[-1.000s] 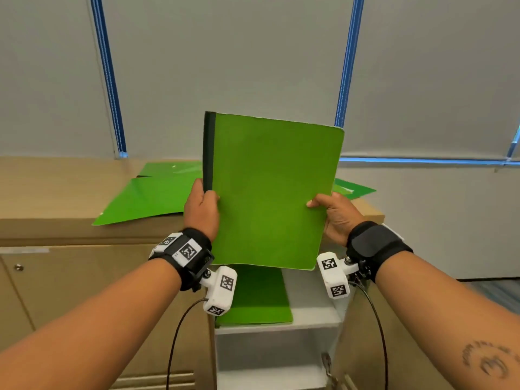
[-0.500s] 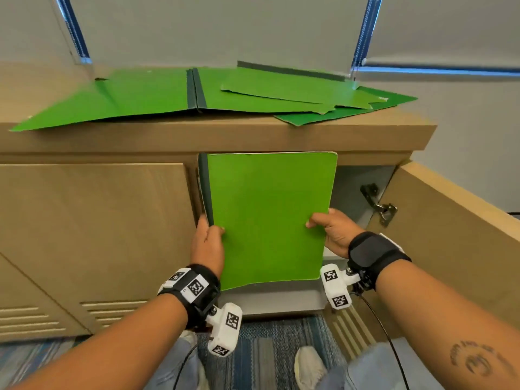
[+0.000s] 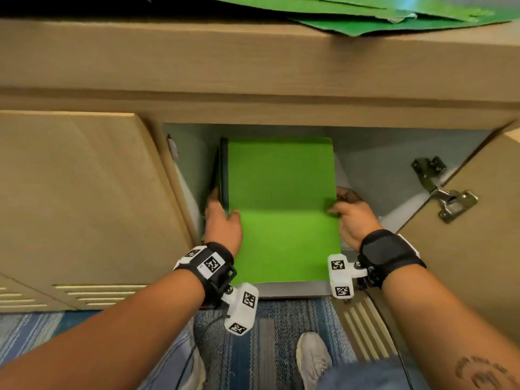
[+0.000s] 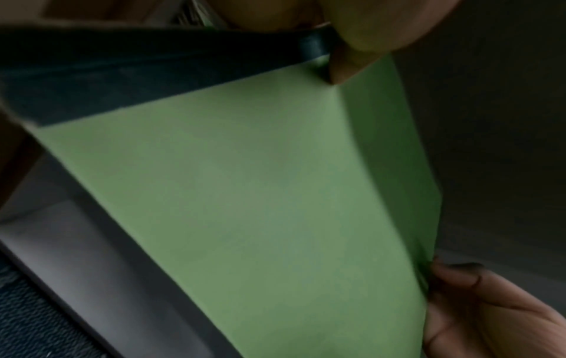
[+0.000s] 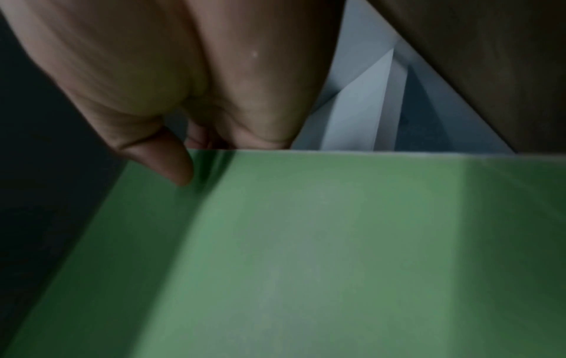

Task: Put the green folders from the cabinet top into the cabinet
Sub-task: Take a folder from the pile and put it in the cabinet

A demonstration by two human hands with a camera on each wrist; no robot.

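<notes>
A green folder (image 3: 281,209) with a dark spine lies nearly flat, partly inside the open cabinet compartment (image 3: 380,164). My left hand (image 3: 222,218) grips its spine edge, thumb on top of the cover. My right hand (image 3: 349,212) pinches the opposite edge. In the left wrist view the folder (image 4: 245,193) fills the frame below my thumb (image 4: 346,65), with the right hand (image 4: 484,310) at its far edge. The right wrist view shows my thumb (image 5: 165,159) on the folder (image 5: 306,254). More green folders (image 3: 365,12) lie on the cabinet top (image 3: 197,57).
A shut wooden door (image 3: 84,198) stands left of the opening. The open door (image 3: 478,235) with a metal hinge (image 3: 441,190) stands at the right. Blue striped carpet (image 3: 270,347) and my shoe (image 3: 312,358) lie below.
Both hands have lowered the folder from in front of the cabinet top and slid it forward into the open compartment. The head view has tipped down toward the floor.
</notes>
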